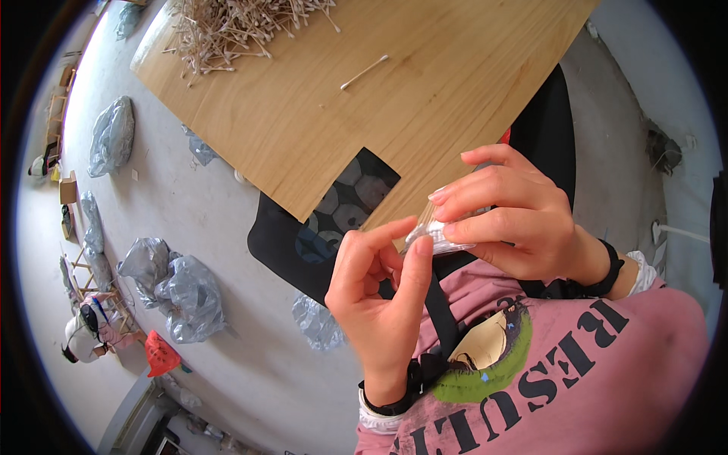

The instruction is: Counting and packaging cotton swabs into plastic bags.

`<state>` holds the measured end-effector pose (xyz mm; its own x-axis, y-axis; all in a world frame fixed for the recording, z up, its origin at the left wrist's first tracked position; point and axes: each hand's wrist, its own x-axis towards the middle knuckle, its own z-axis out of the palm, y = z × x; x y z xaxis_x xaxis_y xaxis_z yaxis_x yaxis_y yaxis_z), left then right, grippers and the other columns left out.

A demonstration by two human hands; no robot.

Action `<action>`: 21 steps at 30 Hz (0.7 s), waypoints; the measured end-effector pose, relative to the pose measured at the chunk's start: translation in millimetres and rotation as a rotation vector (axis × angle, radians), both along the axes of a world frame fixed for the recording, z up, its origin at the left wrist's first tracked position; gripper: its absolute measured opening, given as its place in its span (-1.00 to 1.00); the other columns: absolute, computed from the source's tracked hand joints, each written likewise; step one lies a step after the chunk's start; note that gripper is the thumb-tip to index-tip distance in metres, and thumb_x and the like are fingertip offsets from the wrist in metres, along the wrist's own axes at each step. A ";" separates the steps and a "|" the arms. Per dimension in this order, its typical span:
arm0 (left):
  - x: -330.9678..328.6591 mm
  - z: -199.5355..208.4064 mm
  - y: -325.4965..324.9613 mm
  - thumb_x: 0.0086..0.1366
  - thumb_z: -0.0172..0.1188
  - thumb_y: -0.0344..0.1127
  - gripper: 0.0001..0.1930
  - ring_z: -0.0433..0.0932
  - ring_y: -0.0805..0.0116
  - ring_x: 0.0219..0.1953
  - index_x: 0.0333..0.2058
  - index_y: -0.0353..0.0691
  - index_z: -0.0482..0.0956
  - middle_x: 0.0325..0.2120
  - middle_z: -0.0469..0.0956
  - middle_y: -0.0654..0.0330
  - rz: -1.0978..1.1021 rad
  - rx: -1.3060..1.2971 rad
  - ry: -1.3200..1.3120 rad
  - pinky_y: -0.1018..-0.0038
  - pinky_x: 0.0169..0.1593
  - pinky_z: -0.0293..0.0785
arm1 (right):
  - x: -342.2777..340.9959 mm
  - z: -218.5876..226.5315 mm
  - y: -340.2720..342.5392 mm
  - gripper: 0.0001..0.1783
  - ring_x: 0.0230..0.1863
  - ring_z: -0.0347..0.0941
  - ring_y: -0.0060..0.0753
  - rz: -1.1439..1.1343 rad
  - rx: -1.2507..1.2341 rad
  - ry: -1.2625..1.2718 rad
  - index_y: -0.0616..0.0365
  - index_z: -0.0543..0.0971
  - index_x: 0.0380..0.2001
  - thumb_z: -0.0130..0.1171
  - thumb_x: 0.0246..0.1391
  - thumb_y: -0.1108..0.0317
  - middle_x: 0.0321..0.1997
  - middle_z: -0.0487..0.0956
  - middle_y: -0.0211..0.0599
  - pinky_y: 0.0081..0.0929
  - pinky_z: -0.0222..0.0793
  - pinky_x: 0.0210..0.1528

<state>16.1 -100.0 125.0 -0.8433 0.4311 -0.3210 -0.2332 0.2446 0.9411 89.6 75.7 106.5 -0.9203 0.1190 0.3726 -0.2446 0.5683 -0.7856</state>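
In front of my chest, a small bundle of cotton swabs (435, 230) is held between both hands, its white tips pointing toward me. Shiny clear plastic shows along the bundle's lower side; how far it wraps the swabs I cannot tell. My left hand (377, 277) pinches one end with thumb and forefinger. From the other side, my right hand (509, 210) grips it between thumb and fingers, the outer fingers raised. Beyond them, a single cotton swab (365, 72) lies on the wooden table (425, 114). A large heap of loose cotton swabs (227, 34) covers the table's far left part.
At the table's near edge is a dark square patch with grey round shapes (350, 199). Grey plastic bags (186, 296) stand on the floor to the left, near a red bag (160, 354). Another person (85, 334) is at the far left. A wall (648, 53) rises on the right.
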 end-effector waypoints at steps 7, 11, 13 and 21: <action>5.6 10.3 9.0 0.25 0.29 -0.59 -0.70 0.45 0.63 -0.56 -0.03 -0.46 0.58 -0.43 0.56 0.24 0.164 0.169 -0.256 0.73 -0.50 0.30 | 5.2 2.7 1.1 -0.71 -0.09 0.65 -0.20 -0.015 0.050 0.002 0.07 0.61 -0.23 0.34 -0.06 0.57 -0.14 0.65 -0.26 0.01 0.28 0.24; 6.6 7.2 7.2 0.26 0.28 -0.59 -0.69 0.46 0.59 -0.59 -0.02 -0.47 0.57 -0.42 0.61 0.17 0.178 0.215 -0.328 0.69 -0.55 0.30 | 4.1 1.4 -2.6 -0.79 -0.21 0.64 -0.37 -0.087 0.111 0.081 0.09 0.64 -0.34 0.38 -0.13 0.50 -0.23 0.67 -0.37 -0.10 0.39 0.13; 7.9 7.1 4.8 0.28 0.23 -0.58 -0.78 0.44 0.59 -0.61 -0.08 -0.46 0.59 -0.45 0.59 0.19 0.209 0.287 -0.410 0.69 -0.56 0.27 | 5.7 0.7 -2.6 -0.84 -0.23 0.64 -0.38 -0.071 0.167 0.108 0.10 0.63 -0.37 0.36 -0.10 0.47 -0.23 0.67 -0.36 -0.07 0.39 0.15; 11.3 -2.4 5.6 0.25 0.05 -0.61 -0.86 0.36 0.63 -0.69 -0.26 -0.46 0.57 -0.55 0.54 0.22 0.255 0.192 -0.334 0.68 -0.64 0.15 | 13.1 -5.0 -4.7 -0.78 -0.15 0.66 -0.35 0.035 0.323 0.152 0.05 0.60 -0.30 0.35 -0.08 0.48 -0.17 0.66 -0.36 0.01 0.30 0.24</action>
